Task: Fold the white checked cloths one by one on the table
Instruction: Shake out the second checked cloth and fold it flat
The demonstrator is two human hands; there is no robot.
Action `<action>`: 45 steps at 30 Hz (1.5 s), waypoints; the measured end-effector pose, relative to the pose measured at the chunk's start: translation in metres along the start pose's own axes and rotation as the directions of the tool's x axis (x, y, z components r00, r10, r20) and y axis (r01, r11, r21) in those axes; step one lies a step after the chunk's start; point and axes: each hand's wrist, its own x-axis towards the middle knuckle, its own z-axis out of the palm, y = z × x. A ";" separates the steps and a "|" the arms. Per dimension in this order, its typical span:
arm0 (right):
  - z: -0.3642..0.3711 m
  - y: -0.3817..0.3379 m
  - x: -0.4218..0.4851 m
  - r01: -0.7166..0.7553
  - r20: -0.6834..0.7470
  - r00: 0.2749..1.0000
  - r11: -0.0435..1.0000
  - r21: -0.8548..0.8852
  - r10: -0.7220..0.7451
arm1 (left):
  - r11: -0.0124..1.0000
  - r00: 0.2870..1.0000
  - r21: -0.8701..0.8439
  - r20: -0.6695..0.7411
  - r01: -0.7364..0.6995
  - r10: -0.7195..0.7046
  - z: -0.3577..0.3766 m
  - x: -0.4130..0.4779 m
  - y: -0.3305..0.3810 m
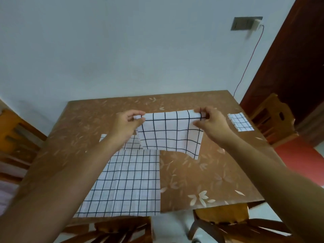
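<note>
Holding up a checked cloth (pixel 170 132) over the table (pixel 210 172)
We're pinching its top corners with left hand (pixel 128 122) and right hand (pixel 210 123), and it's hanging above a flat cloth (pixel 126 181); a folded cloth (pixel 240 122) is sitting far right.

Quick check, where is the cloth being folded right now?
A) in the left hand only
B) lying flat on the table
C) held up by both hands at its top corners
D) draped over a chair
C: the left hand and right hand each pinch a top corner of the cloth, which hangs above the table.
</note>
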 end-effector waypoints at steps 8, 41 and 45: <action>-0.049 0.035 0.027 0.084 0.000 0.996 0.982 -0.169 -0.086 | 0.954 0.996 0.290 -0.014 -0.075 0.083 0.048 -0.002 0.029; -0.115 0.070 0.051 0.068 0.282 0.947 0.955 0.289 -0.153 | 0.789 1.000 0.613 0.006 -0.028 0.030 0.104 -0.037 0.053; -0.110 0.054 0.046 0.393 0.315 0.874 0.919 -0.009 -0.371 | 0.710 0.978 0.692 0.206 -0.128 -0.024 0.124 -0.043 0.041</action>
